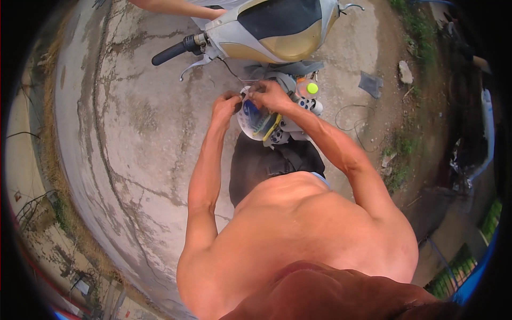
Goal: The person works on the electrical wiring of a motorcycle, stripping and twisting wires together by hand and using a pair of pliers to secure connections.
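My left hand (pixel 228 101) is closed at the left edge of a white, rounded container (pixel 246 126), pinched on something small and dark that I cannot make out. My right hand (pixel 266 97) has its fingers curled close beside it, over the container's upper part; what they hold is hidden. Inside or on the container lie a blue item and a yellow-handled item (pixel 273 128). Perforated white parts (pixel 278 137) sit against it, just beyond my dark-clad lap (pixel 250 160). A clear bottle with a lime cap (pixel 312 87) stands to the right.
A silver-and-gold scooter front (pixel 282 45) with handlebar and lever spans the top. Another person's arm (pixel 176 9) reaches to it from upper left. A grey scrap (pixel 369 82), stone (pixel 405 72) and looped wire lie right on cracked concrete (pixel 133 133); weedy dirt edges it.
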Tool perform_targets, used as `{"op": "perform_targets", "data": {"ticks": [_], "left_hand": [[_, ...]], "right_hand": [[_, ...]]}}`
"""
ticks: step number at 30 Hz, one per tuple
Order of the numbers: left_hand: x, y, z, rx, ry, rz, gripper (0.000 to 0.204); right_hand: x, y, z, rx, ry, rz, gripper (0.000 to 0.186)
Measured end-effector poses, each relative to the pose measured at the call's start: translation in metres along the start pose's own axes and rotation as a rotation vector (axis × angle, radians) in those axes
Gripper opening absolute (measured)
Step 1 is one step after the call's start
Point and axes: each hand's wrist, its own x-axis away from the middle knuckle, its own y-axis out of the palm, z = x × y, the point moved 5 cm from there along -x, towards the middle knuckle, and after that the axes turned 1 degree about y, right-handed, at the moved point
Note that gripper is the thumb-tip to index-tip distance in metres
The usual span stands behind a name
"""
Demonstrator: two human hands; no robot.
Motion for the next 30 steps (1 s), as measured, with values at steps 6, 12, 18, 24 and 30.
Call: {"op": "perform_targets", "data": {"ticks": [6,12,18,24,30], "left_hand": [[-0.022,0.024,0.002,0.061,-0.015,-0.228,0.022],[-0.025,0.013,0.005,0.066,-0.050,-0.296,0.025],[-0.018,0.008,0.009,0.072,-0.060,-0.317,0.024],[-0.013,0.007,0.011,0.081,-0.037,-0.302,0.021],[-0.007,0.014,0.018,0.061,0.020,-0.166,0.016]], "right_hand": [[-0.004,-0.007,0.031,-0.325,0.009,0.033,0.028],[-0.001,-0.005,0.022,-0.312,0.041,0.065,0.029],[0.002,-0.001,0.016,-0.196,0.042,0.091,0.025],[0.009,0.004,-0.003,0.140,-0.141,0.203,0.023],[0.032,0.024,-0.030,0.766,-0.663,0.489,0.022]]}}
